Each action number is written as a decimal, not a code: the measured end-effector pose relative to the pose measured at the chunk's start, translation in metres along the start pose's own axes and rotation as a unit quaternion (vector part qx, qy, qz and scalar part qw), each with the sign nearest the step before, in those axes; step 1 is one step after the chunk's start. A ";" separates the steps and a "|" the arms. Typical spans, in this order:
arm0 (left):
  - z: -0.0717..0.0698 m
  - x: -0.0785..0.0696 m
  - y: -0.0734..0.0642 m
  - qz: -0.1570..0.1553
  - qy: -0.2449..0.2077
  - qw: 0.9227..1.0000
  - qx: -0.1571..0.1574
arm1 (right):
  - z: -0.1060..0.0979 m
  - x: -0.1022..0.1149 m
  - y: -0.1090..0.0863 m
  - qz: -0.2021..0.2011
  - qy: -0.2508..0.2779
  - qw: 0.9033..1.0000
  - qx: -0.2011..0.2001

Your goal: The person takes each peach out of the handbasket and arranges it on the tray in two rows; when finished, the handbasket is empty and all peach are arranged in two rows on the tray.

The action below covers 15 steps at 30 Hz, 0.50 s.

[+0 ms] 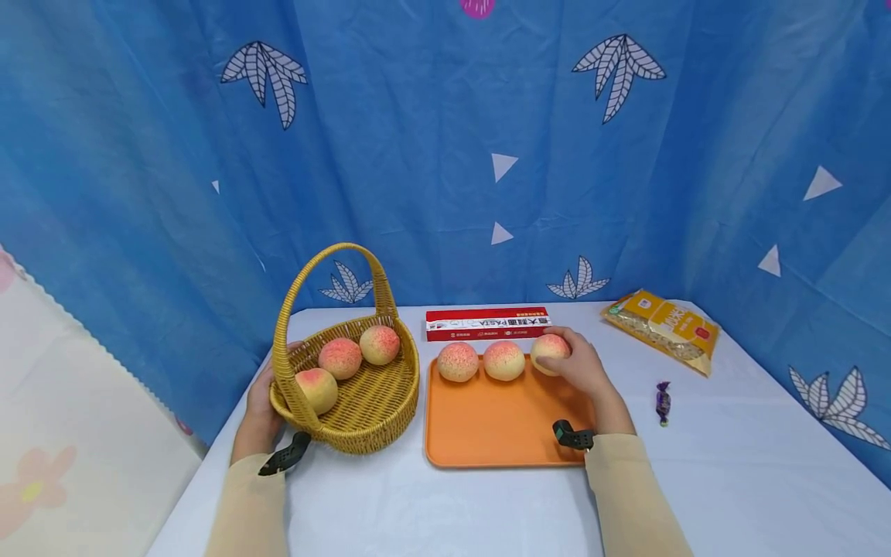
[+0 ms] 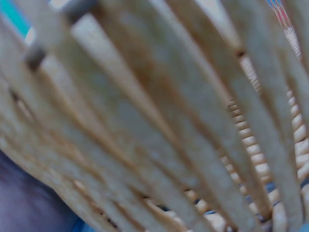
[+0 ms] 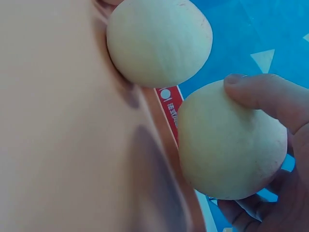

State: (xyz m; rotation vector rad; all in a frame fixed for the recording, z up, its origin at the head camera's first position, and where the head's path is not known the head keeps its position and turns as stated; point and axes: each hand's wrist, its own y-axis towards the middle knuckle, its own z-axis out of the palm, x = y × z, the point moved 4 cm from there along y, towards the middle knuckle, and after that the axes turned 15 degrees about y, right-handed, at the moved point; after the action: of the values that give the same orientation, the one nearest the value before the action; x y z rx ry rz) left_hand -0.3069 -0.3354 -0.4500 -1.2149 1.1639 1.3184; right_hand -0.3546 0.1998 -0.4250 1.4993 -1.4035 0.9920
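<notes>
My right hand [image 1: 581,367] grips a pink-and-cream peach [image 1: 551,354] at the far right corner of the orange tray [image 1: 487,425]. In the right wrist view, the thumb lies on one side of this peach [image 3: 231,140] and the fingers curl round the other. Two more peaches sit in a row along the tray's far edge, the middle peach [image 1: 504,360] and the left peach [image 1: 458,362]. My left hand [image 1: 261,398] holds the left side of the woven basket [image 1: 376,394], which contains three peaches. Basket slats [image 2: 159,116] fill the left wrist view, hiding the left fingers.
Behind the tray lies a red pasta box [image 1: 487,323]. A yellow food bag [image 1: 664,329] is at the back right, with a purple wrapped candy [image 1: 663,404] nearer. The basket's tall handle [image 1: 281,333] arches upward. A blue curtain [image 1: 445,155] hangs behind the white table [image 1: 418,510].
</notes>
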 end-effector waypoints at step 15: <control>0.000 0.003 0.000 -0.003 0.007 1.000 -0.004 | 0.009 -0.011 0.002 0.007 -0.080 0.997 -0.003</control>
State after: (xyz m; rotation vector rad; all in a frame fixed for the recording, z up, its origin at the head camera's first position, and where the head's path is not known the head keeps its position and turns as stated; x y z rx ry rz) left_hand -0.3075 -0.3352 -0.4527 -1.2351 1.1652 1.3135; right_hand -0.3576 0.1946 -0.4381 1.5949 -1.5298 0.8920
